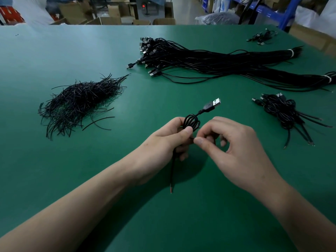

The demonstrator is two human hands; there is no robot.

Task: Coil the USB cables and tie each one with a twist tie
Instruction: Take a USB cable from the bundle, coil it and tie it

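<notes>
Currently, a green table (54, 51) fills this view from a head-worn camera. At far left lies a loose heap of black twist ties (78, 102), well apart from the hands. Near the centre, the left hand (163, 142) has its fingers curled round a small coil of black USB cable (191, 122), with the thumb pressed on the lower edge of the loops. Just to the right, the right hand (236, 148) pinches thumb against forefinger on something thin and dark at the coil's lower side, probably a twist tie (192, 138), though it is too small to be sure. Several things could go wrong from here. If the left thumb eases off, the springy loops may fan open before the tie is wound tight. The short tie may slip from the pinch. The cable's loose end may be left outside the binding. The coil stands up out of the left fist and touches the right fingertips. Its plug (213, 104) pokes up and to the right, and its bare tail (172, 171) hangs below the left hand towards the table. Farther right lie a long bundle of uncoiled cables (218, 62) at the back and a small heap of coiled cables (283, 111), both well apart from the hands.
</notes>
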